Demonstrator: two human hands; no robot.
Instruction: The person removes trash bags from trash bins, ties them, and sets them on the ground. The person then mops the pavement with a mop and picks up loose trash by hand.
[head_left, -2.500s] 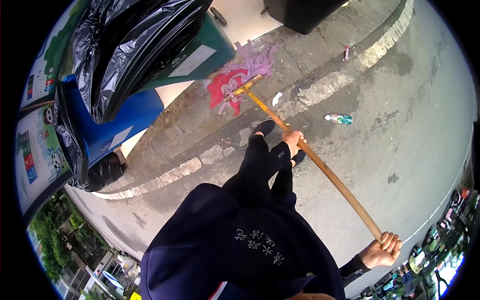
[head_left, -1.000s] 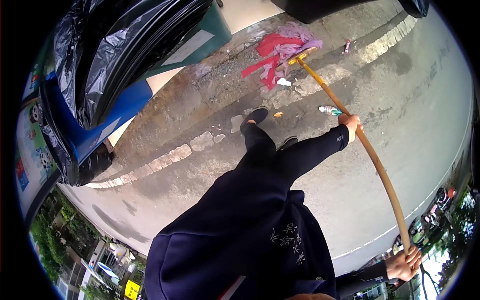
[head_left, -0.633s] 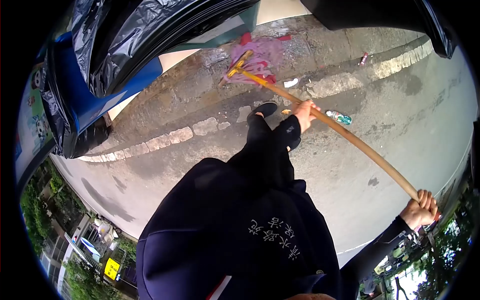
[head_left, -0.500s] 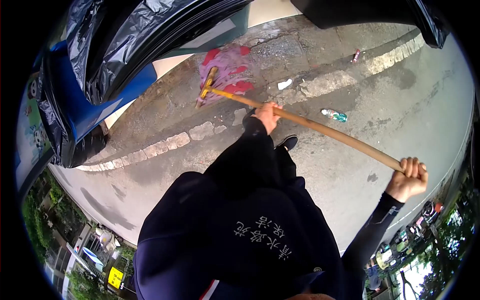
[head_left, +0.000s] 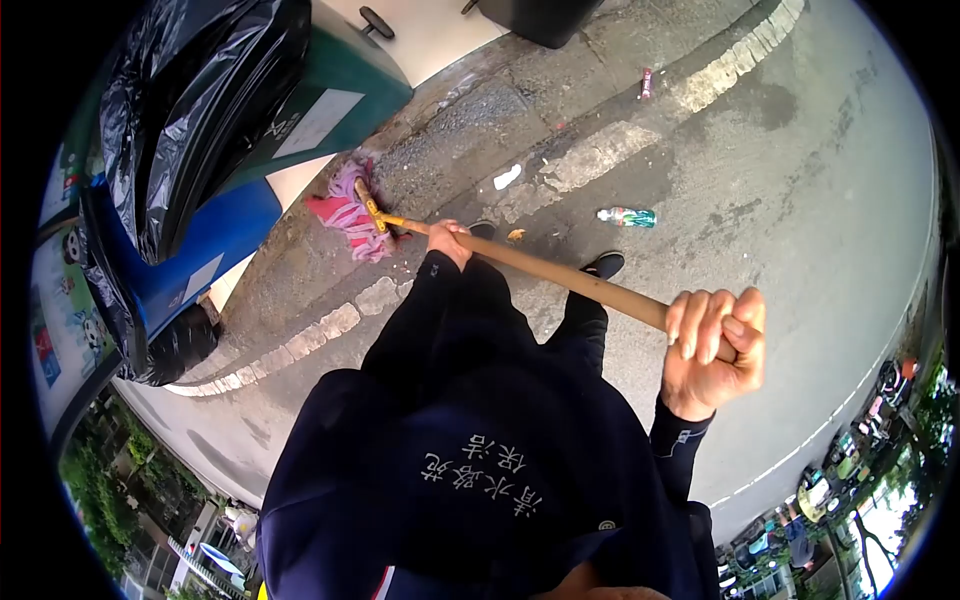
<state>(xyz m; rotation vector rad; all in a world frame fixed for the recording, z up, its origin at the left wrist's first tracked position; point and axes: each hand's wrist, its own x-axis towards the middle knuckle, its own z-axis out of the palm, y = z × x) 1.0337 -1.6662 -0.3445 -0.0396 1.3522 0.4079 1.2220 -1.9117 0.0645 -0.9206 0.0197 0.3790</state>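
Note:
A mop with a long wooden handle [head_left: 570, 280] runs across my front. Its pink and red cloth-strip head [head_left: 350, 212] lies on the pavement near the bins, joined by a yellow clamp [head_left: 370, 205]. My left hand [head_left: 450, 243] is wrapped round the handle low down, close to the clamp. Around the upper end of the handle my right hand [head_left: 715, 345] is closed, covering the tip. Both arms are in dark sleeves.
A blue bin [head_left: 235, 225] and a green bin [head_left: 350, 110] with black liners stand at the left. A plastic bottle [head_left: 630, 217], a white scrap [head_left: 507, 178] and a red wrapper [head_left: 646, 83] lie on the ground. A pale stone strip [head_left: 600, 158] crosses the pavement.
The mop head has come in leftward and closer to me, its strips now bunched instead of spread flat. Both hands moved left with the handle, and the right hand came nearer my body.

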